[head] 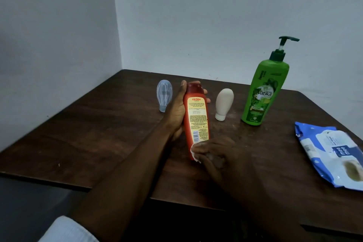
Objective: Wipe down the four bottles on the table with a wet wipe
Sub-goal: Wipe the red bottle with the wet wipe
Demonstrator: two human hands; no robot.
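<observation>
My left hand (177,108) grips an orange bottle (196,118) with a yellow label and red cap, held above the dark wooden table (98,133). My right hand (214,155) holds a white wet wipe (194,153) pressed against the bottle's lower end. A clear bottle (164,95) stands cap-down to the left of it. A cream bottle (224,103) stands cap-down to the right. A tall green pump bottle (263,90) stands upright farther right.
A blue and white pack of wet wipes (332,157) lies flat near the table's right edge. White walls meet in a corner behind the table. A pale sleeve (66,230) shows at the bottom left.
</observation>
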